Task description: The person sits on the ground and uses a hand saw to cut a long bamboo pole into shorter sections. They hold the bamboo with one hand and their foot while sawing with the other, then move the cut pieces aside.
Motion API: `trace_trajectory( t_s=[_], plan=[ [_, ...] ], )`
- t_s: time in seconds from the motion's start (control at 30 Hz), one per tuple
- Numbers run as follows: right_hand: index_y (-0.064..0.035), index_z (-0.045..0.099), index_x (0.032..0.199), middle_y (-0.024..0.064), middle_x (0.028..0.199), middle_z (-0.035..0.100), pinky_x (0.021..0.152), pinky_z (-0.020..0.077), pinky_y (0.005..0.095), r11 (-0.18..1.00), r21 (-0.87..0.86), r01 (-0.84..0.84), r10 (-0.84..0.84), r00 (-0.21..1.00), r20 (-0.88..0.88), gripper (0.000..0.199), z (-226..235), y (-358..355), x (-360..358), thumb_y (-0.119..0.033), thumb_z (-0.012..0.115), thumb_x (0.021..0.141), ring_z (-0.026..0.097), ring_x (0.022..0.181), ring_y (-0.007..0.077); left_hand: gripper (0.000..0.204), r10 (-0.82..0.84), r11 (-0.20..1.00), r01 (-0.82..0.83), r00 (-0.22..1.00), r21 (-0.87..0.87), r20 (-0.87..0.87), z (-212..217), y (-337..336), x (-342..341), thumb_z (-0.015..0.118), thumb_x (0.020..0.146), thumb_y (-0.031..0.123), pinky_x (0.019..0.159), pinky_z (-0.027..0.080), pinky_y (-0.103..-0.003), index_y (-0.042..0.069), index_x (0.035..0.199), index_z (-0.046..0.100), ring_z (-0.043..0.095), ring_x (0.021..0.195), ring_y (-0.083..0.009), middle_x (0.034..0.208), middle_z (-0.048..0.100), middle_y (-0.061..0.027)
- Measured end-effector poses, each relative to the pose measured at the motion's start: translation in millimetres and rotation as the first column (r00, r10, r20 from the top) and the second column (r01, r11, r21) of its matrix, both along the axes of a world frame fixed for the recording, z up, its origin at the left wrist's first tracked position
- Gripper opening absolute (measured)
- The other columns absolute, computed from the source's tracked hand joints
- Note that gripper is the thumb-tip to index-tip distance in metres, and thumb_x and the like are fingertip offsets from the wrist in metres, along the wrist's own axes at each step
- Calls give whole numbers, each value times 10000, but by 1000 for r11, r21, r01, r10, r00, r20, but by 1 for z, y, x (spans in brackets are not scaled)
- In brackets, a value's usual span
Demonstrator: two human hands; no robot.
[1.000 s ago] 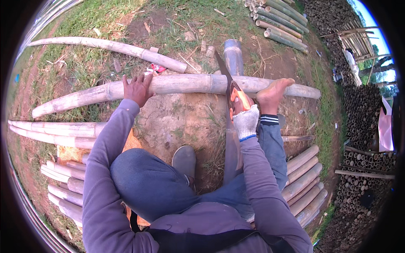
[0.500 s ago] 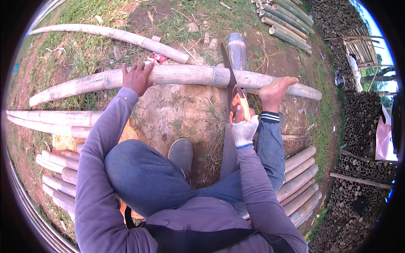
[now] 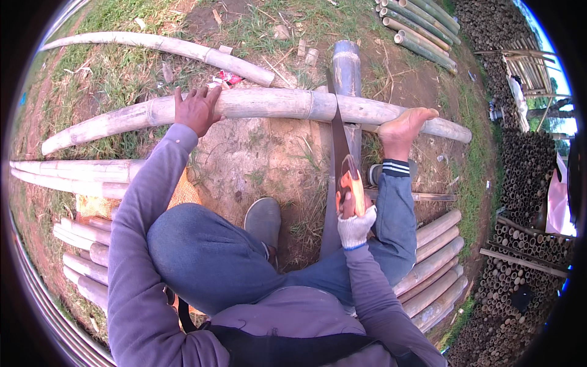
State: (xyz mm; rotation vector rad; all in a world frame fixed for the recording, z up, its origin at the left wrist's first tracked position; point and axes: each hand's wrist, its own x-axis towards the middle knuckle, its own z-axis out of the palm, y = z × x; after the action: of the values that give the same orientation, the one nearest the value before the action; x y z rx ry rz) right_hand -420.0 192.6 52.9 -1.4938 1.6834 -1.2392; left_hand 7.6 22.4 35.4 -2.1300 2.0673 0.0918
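A long pale bamboo pole (image 3: 263, 104) lies crosswise in front of me, over a thicker grey bamboo piece (image 3: 347, 64). My left hand (image 3: 197, 110) is bare and holds the pole from above, fingers spread and curved over its far side. In a white knitted glove with bare fingertips, my right hand (image 3: 356, 221) is closed round the orange handle of a handsaw (image 3: 340, 140). The saw's dark blade crosses the pole just right of a joint ring, its tip pointing away from me. My bare foot (image 3: 400, 128) presses on the pole right of the blade.
Another curved bamboo pole (image 3: 153, 43) lies farther off at left. Cut bamboo lengths lie at near left (image 3: 88, 272), near right (image 3: 437, 263) and far right (image 3: 422, 27). Stacked bamboo (image 3: 520, 293) stands along the right. An orange mesh sack (image 3: 183, 192) lies beside my knee.
My right hand has drawn the saw back toward me, so its handle is nearer my body and less blade reaches past the pole. My left hand stays on the pole.
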Motion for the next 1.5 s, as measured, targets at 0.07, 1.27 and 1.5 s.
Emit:
trace_trajectory(
  t_s=[0.07,1.27,1.5],
  plan=[
    [-24,616,977,13,655,600,496,470,265,996,8,88,-88,996,-22,271,-8,-95,12,-263,731,1032,584,532,93,825,-30,1000,30,999,-10,-35,7,-8,-17,778,908,528,1215,211,-732,301,1613,417,535,1445,-319,1560,563,-80],
    [-12,652,1029,101,812,643,646,488,363,984,176,13,-125,752,648,157,-37,-119,23,-133,700,942,598,703,190,840,35,999,-34,996,11,-82,11,-1,-3,808,870,546,1235,203,-719,296,1591,456,497,1469,-303,1549,560,-70],
    [14,726,1104,153,840,701,675,526,423,982,69,178,-188,963,193,349,-111,-142,-2,-271,771,908,647,721,312,869,16,1000,-19,992,-22,-127,10,-2,-7,829,843,552,1238,188,-723,289,1585,459,499,1457,-311,1549,557,-94]
  ],
)
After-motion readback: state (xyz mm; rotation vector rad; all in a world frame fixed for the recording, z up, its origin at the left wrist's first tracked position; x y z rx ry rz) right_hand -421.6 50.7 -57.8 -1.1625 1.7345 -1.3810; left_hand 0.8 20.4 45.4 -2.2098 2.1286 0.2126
